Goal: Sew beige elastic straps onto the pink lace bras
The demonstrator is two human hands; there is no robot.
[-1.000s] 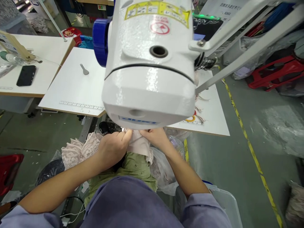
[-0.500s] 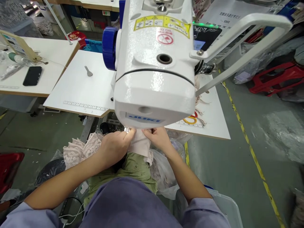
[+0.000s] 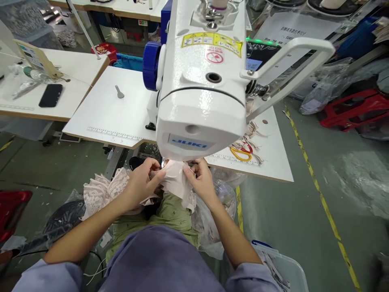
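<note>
Below the head of a white sewing machine point(image 3: 200, 117), a pale pink piece of fabric point(image 3: 176, 182) is stretched between my two hands. My left hand point(image 3: 144, 180) pinches its left edge between thumb and fingers. On the other side, my right hand point(image 3: 199, 178) grips the right edge, thumb on top. The machine head hides the needle and the fabric's far end. Left of my left hand, a bunch of pale pink lace point(image 3: 103, 188) hangs over my lap.
Yellow- and red-handled scissors point(image 3: 241, 154) lie on the right of the white machine table point(image 3: 109, 109), by thread scraps. A grey spoon-shaped tool point(image 3: 119, 92) rests at left. A phone point(image 3: 51, 95) is on the neighbouring table. Plastic bags and a clear bin point(image 3: 291, 263) stand at my right.
Both hands have drawn slightly apart, spreading the fabric between them and showing more of it. My left hand has shifted left and its fingers have lifted. The camera view has shifted a little.
</note>
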